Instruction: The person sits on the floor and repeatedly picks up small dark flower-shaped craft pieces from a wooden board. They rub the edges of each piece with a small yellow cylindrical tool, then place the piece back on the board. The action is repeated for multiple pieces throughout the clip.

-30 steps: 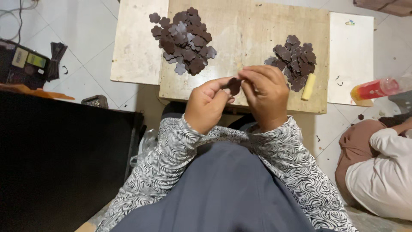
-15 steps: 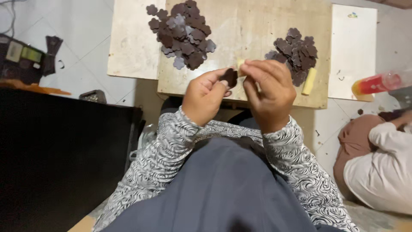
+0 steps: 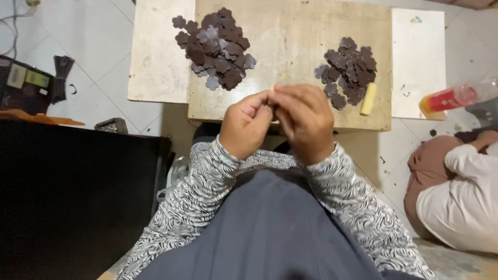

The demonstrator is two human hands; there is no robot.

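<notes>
Far off to the left of the fingers sits one dark box [image 3: 23, 83], partly cut off by the edge. Closer, up and to the left of the fingers, is one big pile of dark flower-shaped pieces [image 3: 215, 49]; there are too many, stacked on each other, to count. It lies on one wooden board [image 3: 290, 46]. Under the board, two pale flat boards [image 3: 155, 57] stick out, one on each side. Then come two hands, pressed close together just in front of the board's near edge. The left hand [image 3: 246, 123] is curled, fingertips pinched in. The right hand [image 3: 306, 122] is curled too, touching the left one. A tiny pale tip [image 3: 272, 87] pokes up between the fingers; what it is, I cannot tell, because the fingers hide the rest. Up and to the right of the fingers is one smaller pile [image 3: 350, 70] of the same dark pieces, with one pale yellow stick [image 3: 368, 98] beside it. Farther right lies one red and clear bottle [image 3: 456, 97], blurry. Another person in a white sleeve [image 3: 461, 197] is cut off at the edge.
</notes>
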